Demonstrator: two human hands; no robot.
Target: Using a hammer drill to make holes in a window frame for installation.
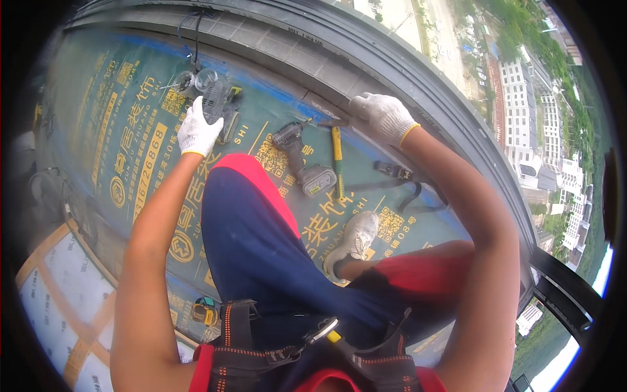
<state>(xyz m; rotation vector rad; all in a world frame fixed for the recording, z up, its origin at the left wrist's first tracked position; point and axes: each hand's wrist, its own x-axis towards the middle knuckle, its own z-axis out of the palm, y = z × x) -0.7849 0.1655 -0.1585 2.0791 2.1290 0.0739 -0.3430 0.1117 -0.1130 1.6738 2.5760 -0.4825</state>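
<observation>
"How far has the work on that power tool [214, 98] got?"

"Hard to say. It's at the left hand [199, 130], over the green protective floor sheet [85, 121], but no finished result shows, so I can't tell what's done or left."

"Where does it sit against the fingers?"

"Just beyond the gloved left hand, in contact, as it looks. The index finger reaches along one side, the thumb lies at the near end, with the body between. They're parted around it; blur hides whether they grip it firmly."

"And farther out?"

"To its right lies a cordless drill-driver [294, 145], unheld, then a hammer [337, 157] with a yellow-and-green handle. The gloved right hand [382, 116] is near the hammer's head, fingers curled in. I can't tell whether they enclose anything. Past the hammer is a black strap [392, 171] with a buckle."
</observation>
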